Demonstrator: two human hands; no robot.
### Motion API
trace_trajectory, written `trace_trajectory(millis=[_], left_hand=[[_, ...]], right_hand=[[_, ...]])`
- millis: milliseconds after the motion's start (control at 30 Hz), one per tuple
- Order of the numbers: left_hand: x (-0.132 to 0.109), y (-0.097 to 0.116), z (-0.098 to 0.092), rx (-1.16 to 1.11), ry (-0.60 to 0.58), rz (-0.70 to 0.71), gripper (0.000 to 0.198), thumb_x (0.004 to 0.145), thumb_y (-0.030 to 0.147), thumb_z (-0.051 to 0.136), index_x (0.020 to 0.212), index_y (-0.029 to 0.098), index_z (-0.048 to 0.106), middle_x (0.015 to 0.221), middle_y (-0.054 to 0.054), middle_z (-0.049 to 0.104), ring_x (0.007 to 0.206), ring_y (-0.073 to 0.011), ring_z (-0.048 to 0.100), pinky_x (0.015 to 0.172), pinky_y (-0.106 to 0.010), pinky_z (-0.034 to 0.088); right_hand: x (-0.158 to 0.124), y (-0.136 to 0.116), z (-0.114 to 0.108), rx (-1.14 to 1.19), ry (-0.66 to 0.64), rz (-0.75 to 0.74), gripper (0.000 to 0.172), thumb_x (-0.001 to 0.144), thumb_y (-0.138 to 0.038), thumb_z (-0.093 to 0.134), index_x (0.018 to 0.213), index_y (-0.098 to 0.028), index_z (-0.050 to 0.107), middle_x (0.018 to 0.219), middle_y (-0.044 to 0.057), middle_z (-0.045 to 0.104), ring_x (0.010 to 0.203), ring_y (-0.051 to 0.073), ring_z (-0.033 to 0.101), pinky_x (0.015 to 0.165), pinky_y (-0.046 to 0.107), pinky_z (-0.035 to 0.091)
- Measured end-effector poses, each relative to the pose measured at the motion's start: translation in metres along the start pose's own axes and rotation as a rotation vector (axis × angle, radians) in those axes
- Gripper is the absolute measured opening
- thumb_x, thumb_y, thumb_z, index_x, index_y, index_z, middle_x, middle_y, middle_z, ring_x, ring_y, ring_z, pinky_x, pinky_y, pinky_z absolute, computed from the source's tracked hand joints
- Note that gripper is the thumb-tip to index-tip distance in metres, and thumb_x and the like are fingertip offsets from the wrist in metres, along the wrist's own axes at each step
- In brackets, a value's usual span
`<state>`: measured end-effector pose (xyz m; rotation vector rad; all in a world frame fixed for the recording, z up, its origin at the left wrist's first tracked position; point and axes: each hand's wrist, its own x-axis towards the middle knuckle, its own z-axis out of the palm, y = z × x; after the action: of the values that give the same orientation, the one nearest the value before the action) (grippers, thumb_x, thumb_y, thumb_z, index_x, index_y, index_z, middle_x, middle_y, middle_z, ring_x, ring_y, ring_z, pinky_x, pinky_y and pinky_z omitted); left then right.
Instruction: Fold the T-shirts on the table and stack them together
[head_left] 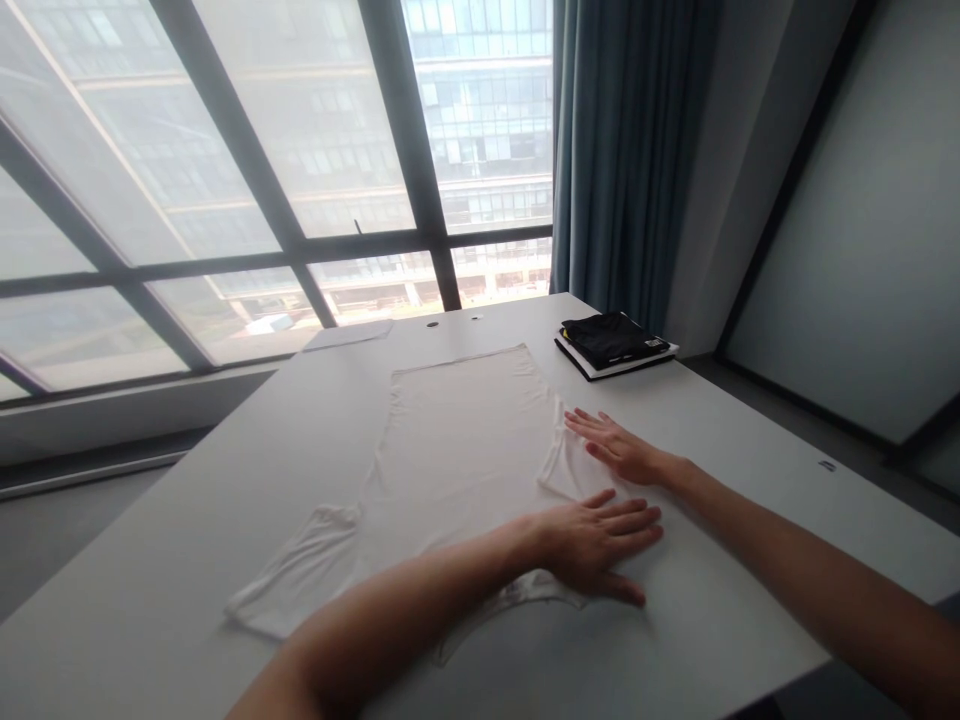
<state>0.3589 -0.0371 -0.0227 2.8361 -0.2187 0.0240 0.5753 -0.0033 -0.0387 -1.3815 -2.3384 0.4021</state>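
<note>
A white T-shirt (457,440) lies spread on the white table, its hem toward the window and its neckline toward me. My left hand (600,545) reaches across the shirt and rests flat near the shoulder on the right side, fingers spread. Just beyond it, my right hand (619,447) lies flat on the right sleeve, fingers stretched out. The left sleeve is wrinkled and angled outward. My left forearm hides part of the collar and the shirt's upper left area.
Folded clothes (615,343), black on top with white beneath, are stacked at the table's far right. The white table (720,450) ends near a blue curtain (626,150) and large windows. A small dark mark (826,466) shows on the right side.
</note>
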Motion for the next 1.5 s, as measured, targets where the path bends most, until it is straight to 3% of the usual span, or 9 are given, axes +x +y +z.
trace_trajectory(millis=[167,333,433,600,733,933,1133,1333,1500], left_hand=[[0.000,-0.004,-0.017,-0.126,-0.020,0.039,0.067,0.099,0.045,0.058,0.154,0.012,0.040,0.162,-0.013,0.033,0.152,-0.0279,0.025,0.125,-0.044,0.019],[-0.008,-0.030,-0.051,-0.203,0.124,-0.136,0.036,0.106,0.034,0.043,0.132,0.022,0.066,0.130,-0.007,0.070,0.119,-0.0193,0.066,0.107,-0.028,0.045],[-0.015,-0.053,-0.050,0.007,0.216,-0.392,0.042,0.107,0.035,0.038,0.142,0.020,0.056,0.146,-0.011,0.057,0.136,-0.0236,0.053,0.116,-0.038,0.036],[-0.028,-0.074,-0.028,0.112,-0.056,-0.612,0.075,0.104,0.057,0.034,0.161,0.011,0.018,0.167,-0.018,0.010,0.155,-0.0342,0.010,0.121,-0.059,0.018],[-0.030,-0.076,-0.035,0.083,-0.133,-0.611,0.077,0.103,0.060,0.030,0.161,0.011,0.016,0.167,-0.018,0.005,0.155,-0.0336,0.005,0.121,-0.060,0.015],[-0.048,-0.084,-0.082,0.065,-0.039,-0.618,0.065,0.105,0.045,0.036,0.160,0.012,0.022,0.166,-0.019,0.016,0.155,-0.0323,0.011,0.121,-0.056,0.019],[-0.141,-0.075,-0.104,0.085,0.024,-0.750,0.054,0.103,0.034,0.042,0.154,0.018,0.037,0.162,-0.013,0.032,0.153,-0.0273,0.023,0.122,-0.046,0.022],[-0.269,-0.033,-0.075,0.088,0.201,-1.090,0.053,0.100,0.038,0.043,0.148,0.018,0.049,0.157,-0.009,0.044,0.146,-0.0246,0.039,0.120,-0.036,0.030],[-0.345,0.005,-0.050,0.180,0.271,-1.399,0.054,0.097,0.041,0.045,0.141,0.014,0.056,0.147,-0.013,0.055,0.137,-0.0268,0.050,0.116,-0.037,0.034]], right_hand=[[0.001,-0.001,0.008,0.014,-0.137,-0.005,0.057,0.106,-0.051,0.028,0.158,-0.029,0.032,0.164,0.007,0.028,0.154,0.027,0.017,0.121,0.061,0.007],[0.003,0.010,0.005,0.053,0.047,0.036,0.057,0.106,-0.046,0.024,0.159,-0.026,0.031,0.164,0.010,0.029,0.154,0.026,0.018,0.121,0.059,0.013],[0.002,0.015,0.005,-0.011,0.038,0.086,0.056,0.106,-0.042,0.025,0.159,-0.024,0.031,0.163,0.011,0.031,0.154,0.027,0.018,0.120,0.060,0.016],[-0.002,0.013,0.009,-0.089,-0.101,0.147,0.057,0.104,-0.038,0.029,0.159,-0.024,0.031,0.165,0.009,0.025,0.154,0.027,0.016,0.121,0.062,0.013],[-0.001,0.010,0.007,-0.077,-0.071,0.154,0.058,0.104,-0.038,0.028,0.159,-0.022,0.031,0.165,0.011,0.026,0.154,0.027,0.017,0.120,0.061,0.015],[0.006,-0.007,-0.002,-0.014,0.081,0.144,0.057,0.105,-0.039,0.026,0.157,-0.020,0.035,0.163,0.013,0.030,0.154,0.027,0.019,0.120,0.059,0.018],[0.016,-0.050,0.000,0.016,-0.030,-0.048,0.059,0.106,-0.051,0.027,0.157,-0.023,0.036,0.164,0.010,0.028,0.154,0.027,0.018,0.123,0.054,0.015],[0.053,-0.098,0.016,0.041,-0.167,-0.272,0.058,0.105,-0.053,0.032,0.157,-0.026,0.036,0.164,0.008,0.030,0.153,0.026,0.021,0.124,0.051,0.014],[0.105,-0.147,0.043,0.054,-0.244,-0.465,0.052,0.106,-0.044,0.037,0.154,-0.025,0.042,0.160,0.010,0.038,0.152,0.025,0.025,0.123,0.052,0.016]])
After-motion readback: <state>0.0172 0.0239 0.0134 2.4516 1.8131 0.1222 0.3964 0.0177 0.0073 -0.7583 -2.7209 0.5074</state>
